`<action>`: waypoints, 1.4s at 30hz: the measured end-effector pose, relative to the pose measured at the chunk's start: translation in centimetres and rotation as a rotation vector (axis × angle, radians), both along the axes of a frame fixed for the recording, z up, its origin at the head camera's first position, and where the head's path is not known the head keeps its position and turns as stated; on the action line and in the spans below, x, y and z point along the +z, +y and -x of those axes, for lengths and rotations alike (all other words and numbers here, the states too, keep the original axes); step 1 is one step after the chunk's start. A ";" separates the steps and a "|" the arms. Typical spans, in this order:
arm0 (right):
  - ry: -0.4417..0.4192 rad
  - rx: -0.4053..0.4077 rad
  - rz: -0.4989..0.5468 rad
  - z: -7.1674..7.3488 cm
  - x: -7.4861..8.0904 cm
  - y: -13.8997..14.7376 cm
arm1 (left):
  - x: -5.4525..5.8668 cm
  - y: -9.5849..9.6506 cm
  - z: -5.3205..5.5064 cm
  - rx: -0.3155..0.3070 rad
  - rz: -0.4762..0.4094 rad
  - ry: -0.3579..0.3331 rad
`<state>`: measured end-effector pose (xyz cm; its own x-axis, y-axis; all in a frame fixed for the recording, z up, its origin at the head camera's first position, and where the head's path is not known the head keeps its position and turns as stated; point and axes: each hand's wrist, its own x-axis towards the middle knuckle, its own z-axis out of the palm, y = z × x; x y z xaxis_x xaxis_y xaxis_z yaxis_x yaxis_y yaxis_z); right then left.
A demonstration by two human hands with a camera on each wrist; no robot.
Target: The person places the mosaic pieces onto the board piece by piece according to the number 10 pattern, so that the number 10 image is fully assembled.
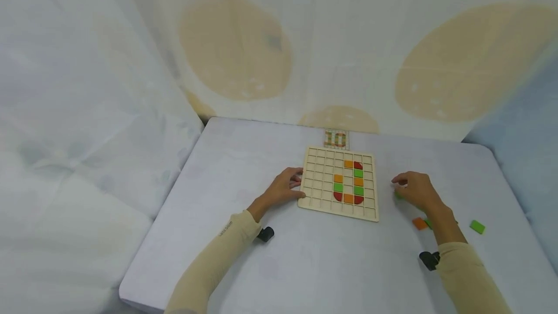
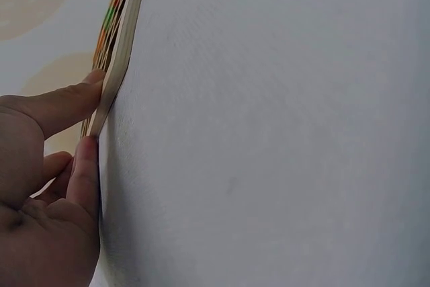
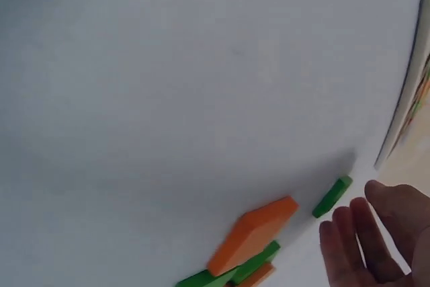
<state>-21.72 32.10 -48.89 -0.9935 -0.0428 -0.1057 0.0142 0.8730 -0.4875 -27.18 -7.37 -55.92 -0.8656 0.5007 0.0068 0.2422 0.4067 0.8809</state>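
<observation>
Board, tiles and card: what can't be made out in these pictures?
Card, head view: too small to read its finer details.
Board, left wrist view: seen nearly edge-on and cut off by the top edge, so its cells can't be counted.
Green tile, head view: partly covered by the right hand.
Lowest green tile, right wrist view: cut off by the bottom edge.

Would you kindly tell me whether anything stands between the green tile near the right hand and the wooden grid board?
Nothing visible does: only white tabletop separates the green tile from the wooden grid board; a loose orange tile lies nearer the person.
</observation>
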 end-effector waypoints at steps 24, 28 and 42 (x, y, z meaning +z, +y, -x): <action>-0.058 -0.178 -0.070 -0.8 -1.0 0.3 | 0.2 0.2 -0.1 0.002 0.013 0.028; -0.063 -0.185 -0.069 -0.6 -1.3 0.3 | 0.3 0.1 -0.1 0.004 0.028 0.035; -0.010 -0.006 0.003 2.4 0.1 -4.3 | 0.5 0.2 -0.2 0.008 0.017 0.009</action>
